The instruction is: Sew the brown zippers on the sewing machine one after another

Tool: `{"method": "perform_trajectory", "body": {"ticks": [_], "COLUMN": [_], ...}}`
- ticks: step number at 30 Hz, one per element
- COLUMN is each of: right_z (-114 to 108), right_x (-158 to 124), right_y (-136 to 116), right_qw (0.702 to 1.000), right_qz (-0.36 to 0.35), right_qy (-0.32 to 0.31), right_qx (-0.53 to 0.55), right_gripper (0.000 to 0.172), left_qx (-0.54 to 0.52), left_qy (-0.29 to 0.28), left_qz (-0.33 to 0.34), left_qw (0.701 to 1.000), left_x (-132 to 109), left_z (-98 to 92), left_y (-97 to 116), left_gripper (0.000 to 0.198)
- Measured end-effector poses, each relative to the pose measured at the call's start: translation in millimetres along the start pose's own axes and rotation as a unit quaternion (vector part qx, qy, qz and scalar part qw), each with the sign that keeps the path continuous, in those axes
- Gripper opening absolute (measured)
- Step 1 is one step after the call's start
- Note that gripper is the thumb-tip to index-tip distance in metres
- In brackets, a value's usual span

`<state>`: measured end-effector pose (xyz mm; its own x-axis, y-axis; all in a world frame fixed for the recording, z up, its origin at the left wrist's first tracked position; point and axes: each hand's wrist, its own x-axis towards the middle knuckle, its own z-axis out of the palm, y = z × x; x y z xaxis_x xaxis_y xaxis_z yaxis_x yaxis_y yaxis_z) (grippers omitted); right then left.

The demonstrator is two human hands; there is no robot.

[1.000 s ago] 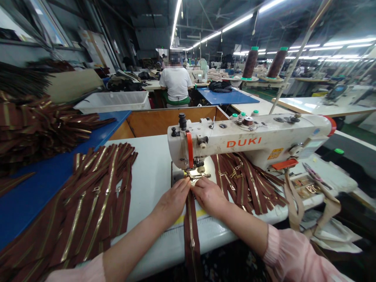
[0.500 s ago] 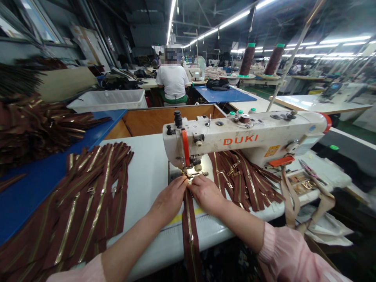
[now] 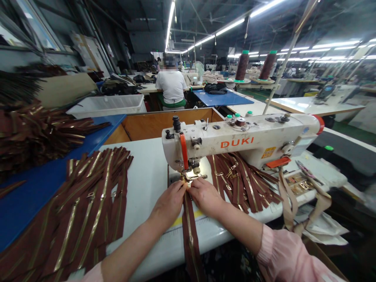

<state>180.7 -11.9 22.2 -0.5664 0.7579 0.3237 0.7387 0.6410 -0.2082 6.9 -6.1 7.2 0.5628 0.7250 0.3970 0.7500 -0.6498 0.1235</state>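
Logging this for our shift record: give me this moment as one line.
left hand: on zipper at presser foot | right hand: on zipper | machine: DUKI sewing machine

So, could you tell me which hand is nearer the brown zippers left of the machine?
Left hand: right of the brown zippers, apart from them. Right hand: farther right.

Long fluorescent tubes (image 3: 217,27) run under the dark ceiling (image 3: 141,19) of a wide factory hall, with windows (image 3: 38,23) along the left wall, a blue-topped table (image 3: 221,98) ahead, and white work tables (image 3: 317,103) over green floor (image 3: 346,127) to the right
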Motion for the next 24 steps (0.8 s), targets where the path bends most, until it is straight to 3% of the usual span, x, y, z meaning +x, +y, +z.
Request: {"method": "perform_trajectory", "body": {"ticks": [10,14,20,24], "right_z": [-2.4,-7.1,-12.2,-11.1], "right_x": [3.7,-4.1,-39.6,-51.4], "right_y": [0.1,-2.0,-18.7,-27.4], "right_qw": [1.000,0.999,0.994,0.988], "right_qz": [0.010,0.026,0.051,0.073], "right_qy": [0.008,0.010,0.023,0.041], "right_qx": [0.016,0.034,0.096,0.126], "right_gripper": [0.017,0.018,0.020,0.019], "left_qx": [0.012,0.016,-0.016,-0.034], "left_qy": [0.003,0.015,0.038,0.031], "left_qz": [-0.016,-0.009,0.028,0.015], "left_qw": [1.000,1.000,0.999,0.999], "left_x": [2.1,-7.4,-49.6,-61.8], "left_z": [0.8,-3.2,-17.1,-23.5], "left_y": [-2.6,3.8,50.6,79.3], "left_gripper": [0.035,0.038,0.037,0.038]}}
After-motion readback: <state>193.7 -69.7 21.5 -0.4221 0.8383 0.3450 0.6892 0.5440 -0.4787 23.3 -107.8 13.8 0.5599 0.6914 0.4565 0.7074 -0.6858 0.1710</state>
